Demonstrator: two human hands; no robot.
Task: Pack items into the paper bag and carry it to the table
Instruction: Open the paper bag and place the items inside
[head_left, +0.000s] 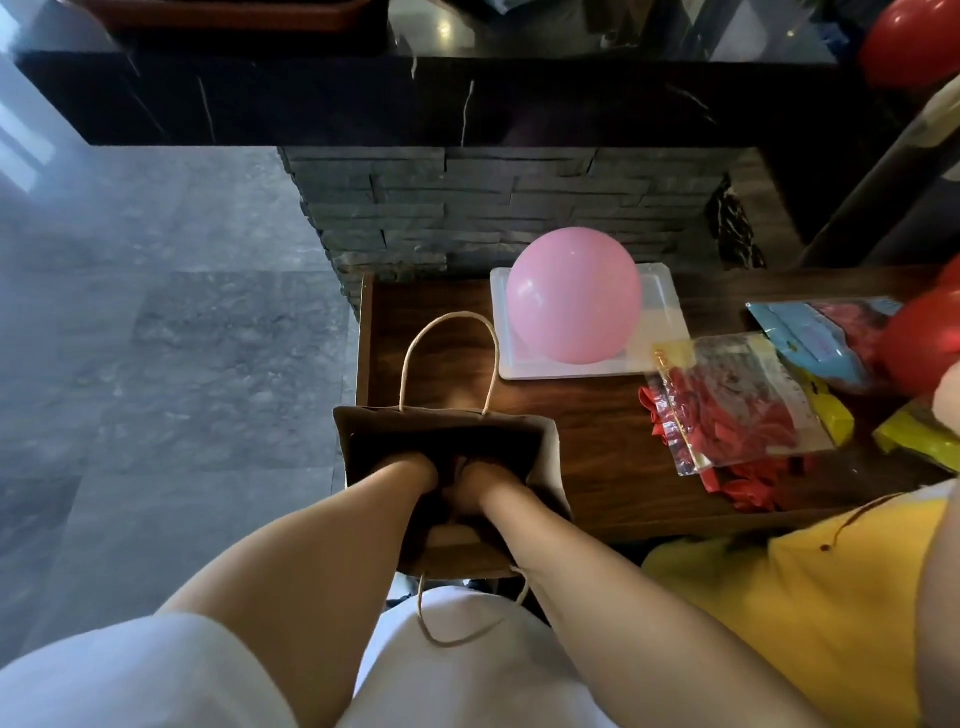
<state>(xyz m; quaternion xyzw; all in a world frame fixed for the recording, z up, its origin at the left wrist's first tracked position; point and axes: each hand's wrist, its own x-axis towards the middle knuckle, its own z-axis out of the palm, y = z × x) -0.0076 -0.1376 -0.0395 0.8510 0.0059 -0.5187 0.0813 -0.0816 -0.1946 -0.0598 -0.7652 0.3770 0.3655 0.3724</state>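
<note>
A brown paper bag (540, 452) with twine handles stands open at the near left corner of a dark wooden table (597, 431). Both my hands are pushed down inside it, wrists at the opening. My left hand (415, 470) and my right hand (475, 486) are side by side in the bag's dark interior; their fingers are hidden, so I cannot tell what they hold. A pink balloon (574, 296) rests on a white tray (670, 312) behind the bag. A clear packet of red balloons (737, 400) lies to the right.
More balloon packets, blue (826, 332) and yellow (919, 434), lie at the table's right end beside a red balloon (919, 343). A black stone counter (415, 98) overhangs a slate wall behind. Grey tiled floor (171, 338) spreads to the left. A person in yellow (810, 608) stands at my right.
</note>
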